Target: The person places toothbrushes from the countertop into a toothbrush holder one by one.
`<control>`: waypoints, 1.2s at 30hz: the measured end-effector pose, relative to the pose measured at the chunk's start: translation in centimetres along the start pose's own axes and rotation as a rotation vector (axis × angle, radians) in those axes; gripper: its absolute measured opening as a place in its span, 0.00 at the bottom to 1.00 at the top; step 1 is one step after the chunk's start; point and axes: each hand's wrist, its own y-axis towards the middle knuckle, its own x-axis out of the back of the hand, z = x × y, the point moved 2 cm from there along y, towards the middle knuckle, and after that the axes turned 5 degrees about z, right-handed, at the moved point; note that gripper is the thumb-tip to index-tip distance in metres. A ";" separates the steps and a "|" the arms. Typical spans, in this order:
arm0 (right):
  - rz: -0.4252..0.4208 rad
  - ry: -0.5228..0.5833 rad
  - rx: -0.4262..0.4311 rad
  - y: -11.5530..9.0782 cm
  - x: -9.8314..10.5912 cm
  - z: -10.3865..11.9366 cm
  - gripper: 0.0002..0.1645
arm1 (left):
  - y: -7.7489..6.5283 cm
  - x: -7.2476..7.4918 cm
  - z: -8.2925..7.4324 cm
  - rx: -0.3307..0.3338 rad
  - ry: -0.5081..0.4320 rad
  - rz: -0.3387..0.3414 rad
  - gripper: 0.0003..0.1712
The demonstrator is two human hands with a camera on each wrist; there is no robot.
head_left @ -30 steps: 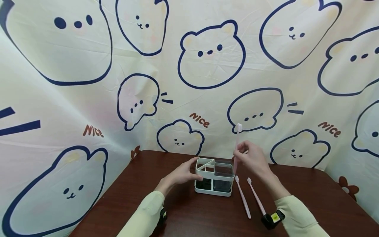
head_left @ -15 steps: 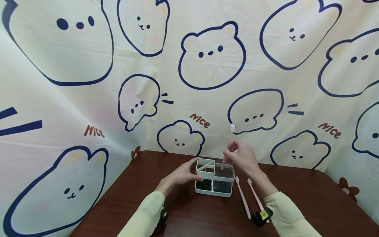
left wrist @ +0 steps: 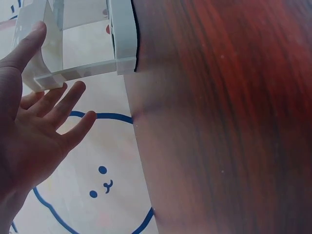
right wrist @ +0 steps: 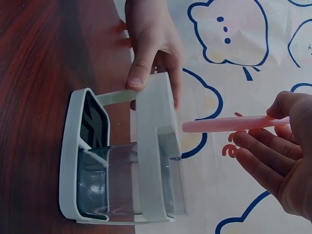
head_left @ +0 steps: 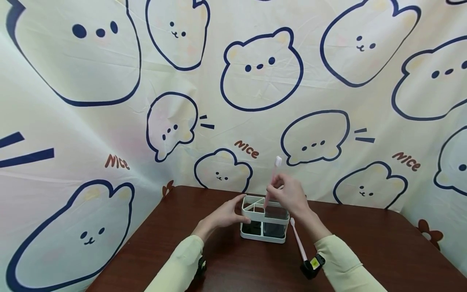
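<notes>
My left hand [head_left: 224, 214] grips the left end of a white toothbrush holder [head_left: 276, 220], thumb on the front of its upper band and fingers behind. The holder stands on the table, with a divided top section on the left and a clear cup [right wrist: 117, 180] on the right. Between thumb and fingers, my right hand [head_left: 290, 194] pinches a pink toothbrush [right wrist: 219, 125]. Its white bristle head points up, and the handle's lower end is just above the holder's top in the right wrist view. From the head, that end overlaps the divided section's right edge.
Another pink toothbrush [head_left: 298, 239] lies on the brown table [head_left: 226, 263] right of the holder, its lower end behind the right wrist's black camera [head_left: 311, 265]. A cloth with cartoon faces [head_left: 260, 89] hangs behind the table.
My right hand has carried the toothbrush left, from beside the holder to over its top. The right forearm now covers a second toothbrush on the table. My left hand stays put.
</notes>
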 end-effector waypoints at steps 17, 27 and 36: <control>0.027 -0.078 0.037 0.0 -2.0 -0.6 0.05 | 0.0 0.3 -0.3 -0.022 -0.030 0.009 0.50; 0.052 -0.149 0.002 -0.8 -3.4 -1.2 0.05 | 0.0 0.2 -0.2 -0.024 -0.030 0.013 0.48; 0.028 -0.302 0.069 -1.4 -4.3 -1.8 0.06 | 0.0 0.1 -0.3 -0.036 -0.032 0.022 0.48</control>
